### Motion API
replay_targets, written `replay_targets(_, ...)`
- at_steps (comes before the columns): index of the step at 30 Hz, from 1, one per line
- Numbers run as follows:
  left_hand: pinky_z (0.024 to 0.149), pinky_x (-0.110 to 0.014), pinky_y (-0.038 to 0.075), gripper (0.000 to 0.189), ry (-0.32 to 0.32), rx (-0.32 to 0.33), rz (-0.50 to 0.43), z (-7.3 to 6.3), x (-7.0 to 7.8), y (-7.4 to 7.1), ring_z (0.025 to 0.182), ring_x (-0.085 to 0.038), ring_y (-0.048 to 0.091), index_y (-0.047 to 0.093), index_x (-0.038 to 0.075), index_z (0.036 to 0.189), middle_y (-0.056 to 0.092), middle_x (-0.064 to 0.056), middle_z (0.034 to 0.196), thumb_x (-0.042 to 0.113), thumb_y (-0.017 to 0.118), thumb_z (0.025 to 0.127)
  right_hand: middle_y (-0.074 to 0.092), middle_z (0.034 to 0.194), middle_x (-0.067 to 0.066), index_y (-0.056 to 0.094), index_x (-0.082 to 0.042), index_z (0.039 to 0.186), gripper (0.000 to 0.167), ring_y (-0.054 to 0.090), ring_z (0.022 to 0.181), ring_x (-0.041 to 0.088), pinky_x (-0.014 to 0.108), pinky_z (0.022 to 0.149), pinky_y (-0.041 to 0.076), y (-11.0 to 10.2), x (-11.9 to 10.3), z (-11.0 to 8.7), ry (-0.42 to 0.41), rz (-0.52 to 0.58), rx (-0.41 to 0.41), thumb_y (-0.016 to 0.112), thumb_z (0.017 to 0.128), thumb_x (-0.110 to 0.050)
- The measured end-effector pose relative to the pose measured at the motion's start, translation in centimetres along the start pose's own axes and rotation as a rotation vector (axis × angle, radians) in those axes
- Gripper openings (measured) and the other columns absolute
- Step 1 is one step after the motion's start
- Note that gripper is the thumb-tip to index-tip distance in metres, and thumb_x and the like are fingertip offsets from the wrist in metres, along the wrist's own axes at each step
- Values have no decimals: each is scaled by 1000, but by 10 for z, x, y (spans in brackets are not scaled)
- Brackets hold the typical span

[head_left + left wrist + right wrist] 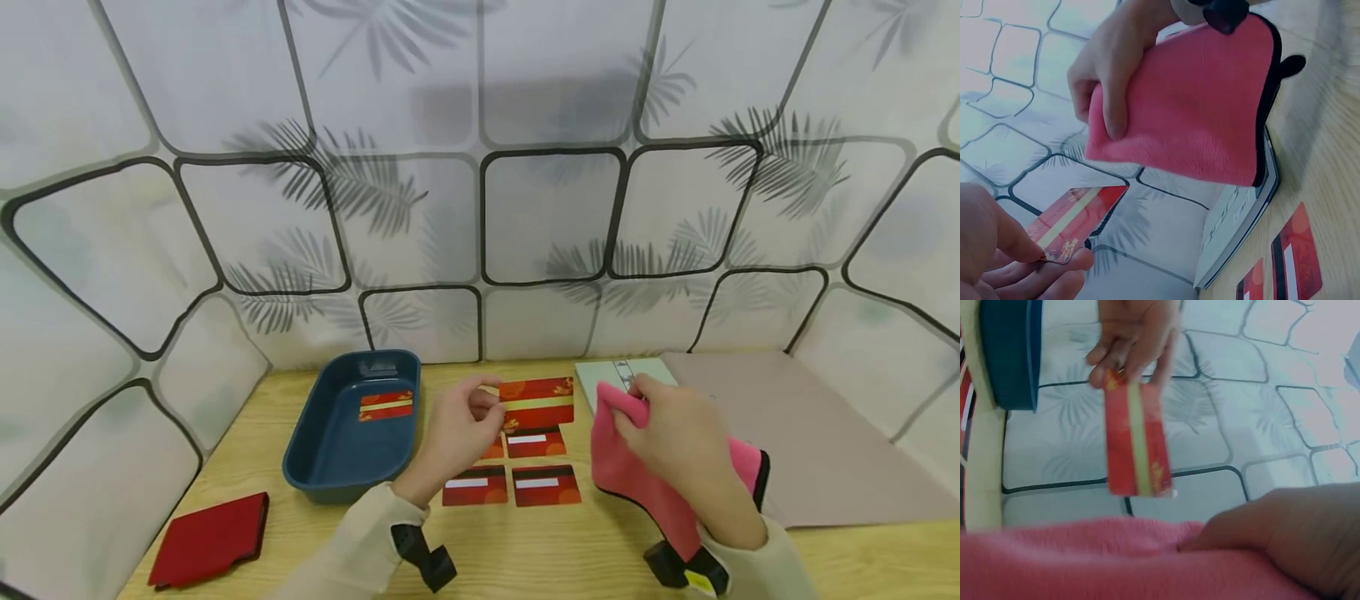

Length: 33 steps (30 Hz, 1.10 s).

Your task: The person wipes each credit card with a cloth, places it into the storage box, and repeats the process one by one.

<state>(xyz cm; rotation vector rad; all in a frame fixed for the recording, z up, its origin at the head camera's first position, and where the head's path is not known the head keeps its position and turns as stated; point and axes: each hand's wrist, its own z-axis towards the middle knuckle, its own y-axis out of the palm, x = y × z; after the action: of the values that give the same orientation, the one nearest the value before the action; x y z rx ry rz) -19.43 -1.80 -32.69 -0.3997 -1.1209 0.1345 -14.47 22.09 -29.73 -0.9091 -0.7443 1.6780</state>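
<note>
My left hand (467, 423) pinches a red card (537, 402) with a gold stripe by its left edge, held up over the table. In the left wrist view, thumb and fingers grip one end of that card (1079, 219). My right hand (678, 425) holds a pink cloth (630, 467) with a black border, its folds hanging below the fingers. The cloth is to the right of the card, apart from it. Beneath the raised card several red cards (546, 486) lie in rows, dark stripe and white strip up; the left hand partly hides one.
A blue tray (296, 467) at the left has one red card (386, 406) inside. Nearer the front left lies a red wallet-like case (210, 540). Behind the right hand are a pale green box-like item (660, 369) and a greyish-pink mat (840, 450). A patterned curtain (551, 217) encloses the table.
</note>
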Motion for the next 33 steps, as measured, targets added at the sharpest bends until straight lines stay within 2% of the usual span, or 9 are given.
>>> replay_targets(2,59,-24,54,27,-7,-2,4,4,-1,0,65,-16,67,66,0,113,72,-13,83,0,62,86,39,50,-4,60,-15,77,15,40,48,16,29,45,31,-3,0,-1,-10,40,-15,74,77,-20)
replay_targets(5,61,-26,57,30,-38,-20,-42,12,-4,3,68,-23,70,64,-3,116,72,-18,86,-3,61,86,38,49,-7,60,-18,72,19,39,49,12,27,46,30,-5,-3,-2,-47,82,-26,77,76,-25)
replay_targets(9,63,-35,59,33,-106,-74,-137,19,-8,12,70,-30,70,60,-7,120,71,-23,91,-7,58,88,41,51,-9,63,-19,74,17,40,49,8,25,46,33,-1,-10,-4,-92,135,-40,78,77,-25)
replay_targets(13,64,-35,59,34,-133,-134,-154,20,-7,25,71,-29,70,60,-5,123,71,-22,93,-6,58,89,39,51,-8,61,-16,74,19,38,47,8,24,46,32,9,-17,-5,-111,152,-59,78,78,-24)
replay_targets(18,65,-31,59,31,-94,-219,-141,17,-7,38,74,-25,70,60,-3,122,71,-20,95,-6,57,91,39,51,-8,61,-14,74,21,37,47,7,22,45,32,16,-23,-7,-128,166,-57,80,76,-23)
replay_targets(23,69,-26,58,25,-9,-271,-109,10,-8,38,78,-22,71,63,0,115,71,-18,96,-7,56,92,39,52,-8,59,-14,73,22,36,46,8,23,45,31,24,-27,-6,-153,182,-33,80,76,-21)
replay_targets(28,68,-19,54,21,70,-263,-60,4,-6,36,78,-21,71,63,1,110,71,-16,94,-6,56,92,38,52,-6,54,-14,72,28,37,47,10,25,46,31,28,-26,-3,-143,164,-30,81,76,-22)
replay_targets(33,63,-18,51,19,69,-234,0,1,-2,36,73,-16,68,61,1,107,69,-13,88,-6,55,90,37,52,-5,52,-15,70,31,38,49,12,26,45,30,27,-19,-3,-99,157,-68,81,76,-25)
